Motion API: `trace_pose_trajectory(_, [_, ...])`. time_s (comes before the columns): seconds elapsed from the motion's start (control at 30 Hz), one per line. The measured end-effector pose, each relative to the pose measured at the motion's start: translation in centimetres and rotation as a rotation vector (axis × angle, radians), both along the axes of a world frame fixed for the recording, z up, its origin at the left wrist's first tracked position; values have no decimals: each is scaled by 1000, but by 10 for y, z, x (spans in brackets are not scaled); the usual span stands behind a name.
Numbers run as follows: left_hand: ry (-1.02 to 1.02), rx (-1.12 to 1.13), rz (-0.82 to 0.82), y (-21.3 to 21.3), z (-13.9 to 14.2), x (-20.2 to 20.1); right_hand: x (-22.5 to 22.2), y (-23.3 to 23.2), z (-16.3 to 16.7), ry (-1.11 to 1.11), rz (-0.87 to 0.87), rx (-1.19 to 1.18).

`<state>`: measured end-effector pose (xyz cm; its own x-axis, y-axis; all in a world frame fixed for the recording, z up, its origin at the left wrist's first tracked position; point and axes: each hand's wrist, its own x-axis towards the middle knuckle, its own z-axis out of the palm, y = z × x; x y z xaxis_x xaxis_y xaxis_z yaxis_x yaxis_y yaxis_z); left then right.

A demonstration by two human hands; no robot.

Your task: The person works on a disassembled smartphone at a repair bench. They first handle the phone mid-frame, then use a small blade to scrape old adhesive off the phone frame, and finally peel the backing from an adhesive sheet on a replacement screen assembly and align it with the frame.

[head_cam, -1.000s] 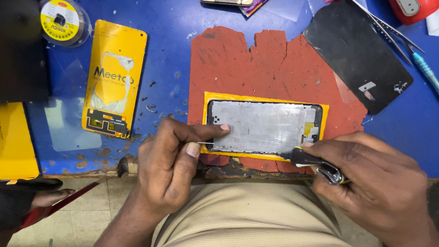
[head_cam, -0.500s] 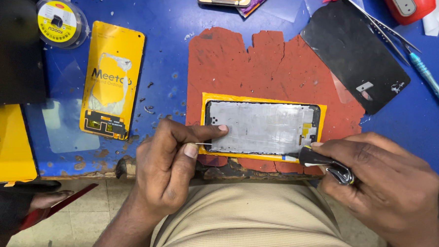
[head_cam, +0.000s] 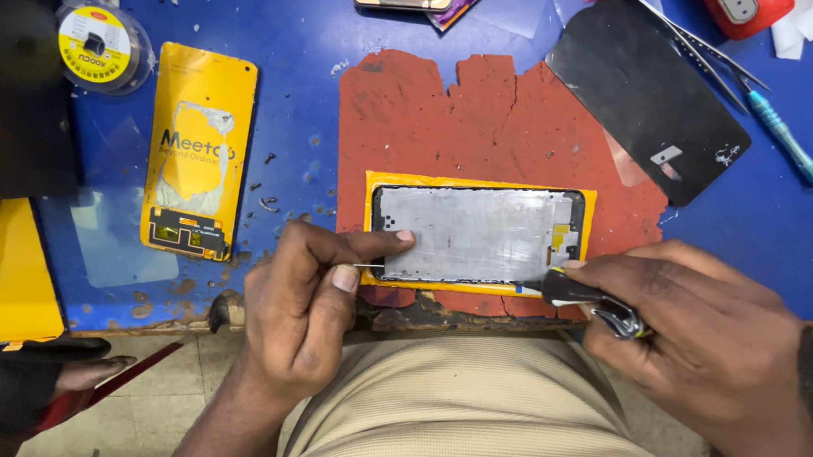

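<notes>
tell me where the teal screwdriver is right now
In the head view the teal screwdriver lies at the far right of the blue table, just right of the black panel, beside the tweezers.

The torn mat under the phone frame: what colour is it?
Red-brown, worn and cracked mat, seen in the head view.

Blue bench (head_cam: 303,87) carries red mat (head_cam: 484,122), yellow card (head_cam: 200,146), black panel (head_cam: 645,102).

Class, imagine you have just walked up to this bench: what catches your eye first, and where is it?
At centre, a bare silver phone frame edged in yellow lies on a torn red mat on the blue table. The left hand presses its near-left corner, a thin pin in its fingers; the right hand holds a black-handled tool at its near edge. A yellow phone back cover lies left.
</notes>
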<state>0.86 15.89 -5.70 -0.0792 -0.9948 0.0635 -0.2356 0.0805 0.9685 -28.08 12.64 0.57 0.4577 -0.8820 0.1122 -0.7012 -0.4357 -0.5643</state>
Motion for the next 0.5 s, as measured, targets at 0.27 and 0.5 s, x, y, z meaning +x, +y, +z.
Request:
trace_pose_trajectory(0.27, [33, -3, -14, 0, 0, 2, -3, 1, 1, 39, -56, -2])
trace_pose_trajectory(0.5, [25, 38, -4, -2, 0, 0, -3, -2, -1, 14, -3, 9])
